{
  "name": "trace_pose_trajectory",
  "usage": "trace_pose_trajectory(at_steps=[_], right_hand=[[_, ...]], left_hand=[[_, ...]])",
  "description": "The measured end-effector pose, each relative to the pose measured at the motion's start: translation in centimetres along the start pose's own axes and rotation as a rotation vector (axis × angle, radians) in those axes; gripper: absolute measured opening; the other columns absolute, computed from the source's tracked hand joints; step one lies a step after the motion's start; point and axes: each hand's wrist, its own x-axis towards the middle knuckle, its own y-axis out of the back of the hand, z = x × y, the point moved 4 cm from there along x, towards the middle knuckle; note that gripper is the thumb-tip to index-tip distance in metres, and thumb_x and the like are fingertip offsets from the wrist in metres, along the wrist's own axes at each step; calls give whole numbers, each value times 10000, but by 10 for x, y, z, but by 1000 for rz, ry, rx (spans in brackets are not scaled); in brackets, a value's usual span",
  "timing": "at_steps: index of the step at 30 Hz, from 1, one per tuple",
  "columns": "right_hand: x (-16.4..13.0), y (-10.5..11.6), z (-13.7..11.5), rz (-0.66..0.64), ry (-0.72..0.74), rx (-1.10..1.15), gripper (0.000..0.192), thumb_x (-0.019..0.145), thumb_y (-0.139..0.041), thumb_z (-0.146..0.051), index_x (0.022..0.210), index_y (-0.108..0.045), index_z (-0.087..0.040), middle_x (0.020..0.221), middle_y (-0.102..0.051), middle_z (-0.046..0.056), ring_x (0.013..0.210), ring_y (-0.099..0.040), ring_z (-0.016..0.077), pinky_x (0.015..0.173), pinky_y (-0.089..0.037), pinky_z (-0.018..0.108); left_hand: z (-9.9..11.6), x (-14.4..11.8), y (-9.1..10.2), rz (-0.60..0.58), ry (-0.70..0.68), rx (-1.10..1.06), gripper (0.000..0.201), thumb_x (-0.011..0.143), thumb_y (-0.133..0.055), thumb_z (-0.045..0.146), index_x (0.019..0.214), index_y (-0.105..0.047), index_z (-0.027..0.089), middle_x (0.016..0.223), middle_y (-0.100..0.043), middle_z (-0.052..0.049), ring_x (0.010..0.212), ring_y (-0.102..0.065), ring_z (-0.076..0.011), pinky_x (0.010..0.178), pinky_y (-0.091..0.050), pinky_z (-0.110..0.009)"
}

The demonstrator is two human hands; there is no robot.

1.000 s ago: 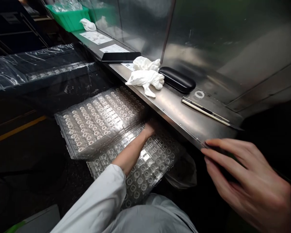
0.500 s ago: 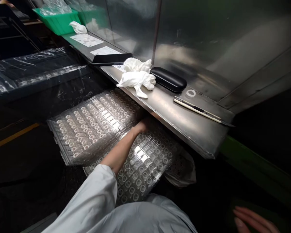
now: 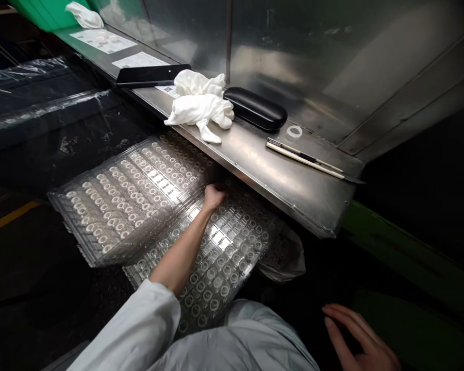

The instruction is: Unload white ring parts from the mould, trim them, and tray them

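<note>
My left hand reaches down to the far edge of a clear plastic tray, just under the metal ledge. Its fingers are curled closed and their tips hidden, so what they hold does not show. Rows of pale rings fill the tray's pockets. Left of it stands a taller stack of clear trays, also filled with pale rings. My right hand hovers at the lower right, away from the trays, its thumb and fingers apart and nothing between them.
On the metal ledge lie white gloves, a black case, a dark tablet-like slab, a single white ring and thin sticks. A plastic bag sits below the ledge. Dark plastic-wrapped stacks stand left.
My left hand has come partly out from beneath the ledge, so its back and curled fingers show more. My right hand has moved inward from the lower right corner. The view has shifted.
</note>
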Motion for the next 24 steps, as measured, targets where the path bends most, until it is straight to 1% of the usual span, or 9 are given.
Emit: trace_pose_trajectory(at_steps=[2, 5, 7, 10, 13, 16, 19, 21, 24], right_hand=[[4, -4, -5, 38, -19, 34, 368, 1021, -571, -536, 951, -794, -252, 944, -806, 31, 806, -793, 147, 696, -636, 155], [2, -17, -5, 31, -69, 101, 390, 1010, -577, -546, 907, -804, -246, 909, -808, 38, 782, -792, 153, 695, -635, 157], [-4, -29, -1, -16, -107, 157, 347, 1001, -597, -510, 922, -807, -246, 924, -808, 43, 811, -793, 157, 720, -636, 163], [-16, -47, 5, -125, -181, 245, 290, 990, -606, -450, 953, -804, -241, 955, -800, 57, 833, -786, 165, 733, -635, 184], [-23, -58, 7, -231, -247, 312, 279, 984, -600, -424, 975, -798, -226, 959, -790, 72, 822, -771, 173, 722, -631, 215], [-24, -59, 7, -270, -272, 361, 285, 979, -599, -429, 967, -792, -220, 941, -782, 74, 826, -761, 183, 727, -622, 240], [-19, -55, 10, -280, -246, 414, 287, 972, -598, -434, 958, -786, -217, 922, -775, 74, 812, -746, 187, 722, -606, 259], [-14, -53, 16, -293, -214, 451, 292, 970, -585, -426, 958, -782, -211, 923, -772, 80, 814, -739, 191, 723, -594, 270], [-12, -51, 31, -338, -163, 489, 302, 973, -546, -391, 963, -778, -198, 932, -767, 88, 829, -732, 197, 733, -578, 281]], left_hand=[[7, -24, -6, 29, 53, -231, 228, 840, -740, 317, 853, -607, 132, 841, -602, -31, 760, -563, -143, 757, -522, -308], [12, -78, -19, 25, 143, -549, 185, 742, -673, 263, 795, -531, 156, 876, -594, -39, 701, -513, -98, 711, -494, -250], [11, -118, -29, 17, 220, -697, 200, 682, -642, 260, 751, -480, 164, 873, -582, -41, 648, -468, -72, 654, -456, -215], [4, -170, -47, -11, 364, -813, 207, 655, -623, 261, 718, -449, 167, 800, -549, -32, 573, -413, -61, 555, -372, -192], [-3, -208, -67, -48, 494, -819, 155, 664, -607, 243, 702, -478, 167, 723, -554, -30, 487, -364, -68, 479, -312, -203], [-10, -240, -91, -91, 605, -763, 120, 680, -589, 232, 664, -488, 169, 661, -574, -37, 416, -321, -78, 421, -265, -214], [-24, -272, -119, -113, 742, -676, 209, 725, -597, 279, 605, -468, 167, 610, -566, -43, 366, -274, -65, 381, -187, -210], [-36, -292, -137, -100, 813, -614, 290, 727, -635, 317, 572, -437, 172, 575, -538, -30, 351, -247, -50, 373, -135, -205], [-51, -317, -163, -70, 823, -528, 383, 675, -721, 361, 563, -403, 180, 551, -513, -10, 361, -238, -33, 382, -107, -200]])
